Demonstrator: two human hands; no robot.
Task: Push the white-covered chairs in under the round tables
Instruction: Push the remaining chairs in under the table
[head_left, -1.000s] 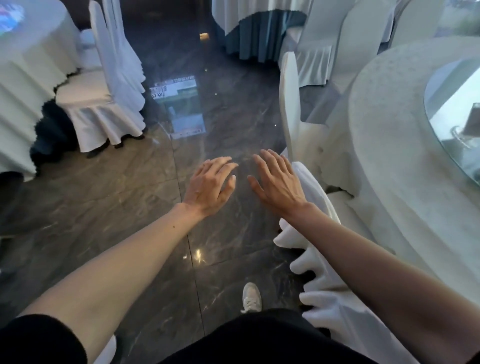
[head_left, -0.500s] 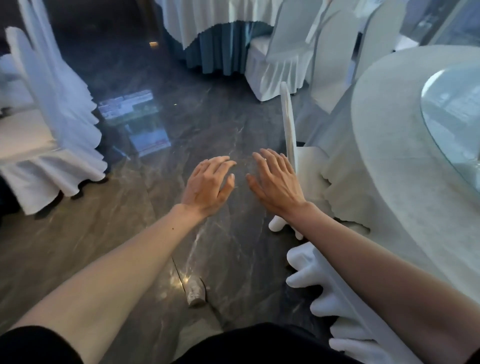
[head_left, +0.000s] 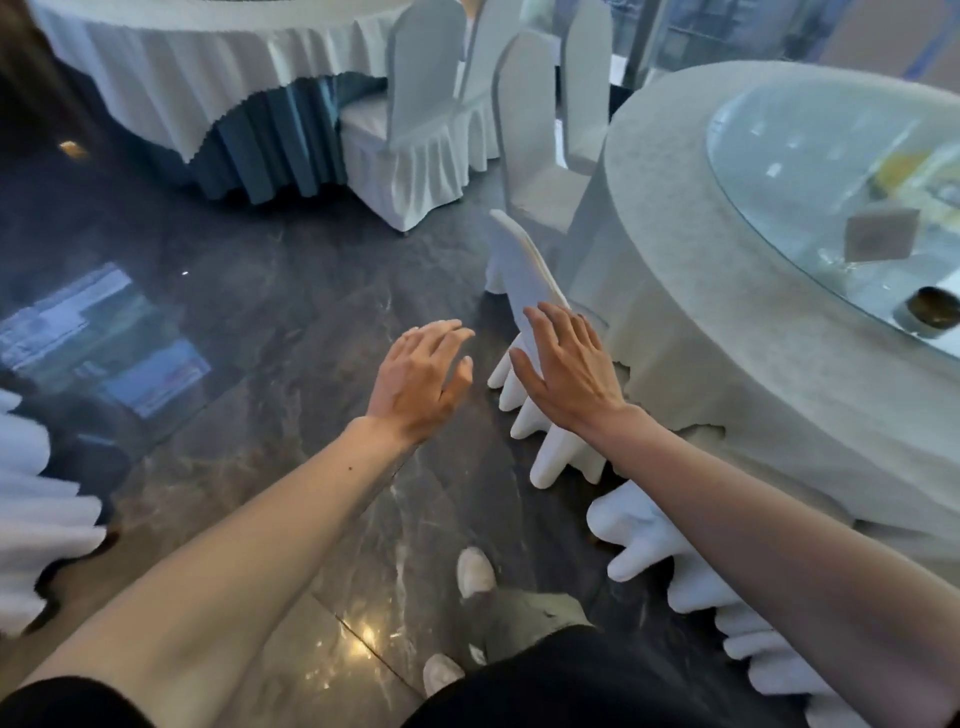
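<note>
A white-covered chair (head_left: 524, 275) stands tucked against the round table (head_left: 727, 291) on my right, its back edge-on to me. Both my arms reach forward over the dark floor. My right hand (head_left: 569, 371) hovers flat with fingers spread just short of that chair's back. My left hand (head_left: 423, 382) floats beside it, fingers straight, holding nothing. Another chair's pleated white skirt (head_left: 675, 561) sits under my right forearm, close to the table.
The table carries a glass turntable (head_left: 831, 171). More covered chairs (head_left: 415, 140) stand ahead beside a second round table (head_left: 208, 67) with a blue underskirt. A chair skirt (head_left: 36, 519) shows at the left edge. My shoes (head_left: 475, 571) are on the glossy dark floor (head_left: 260, 338).
I have walked forward and turned right along the table. The chairs on the left slid out of view and the far table came closer. Both hands stay open and outstretched.
</note>
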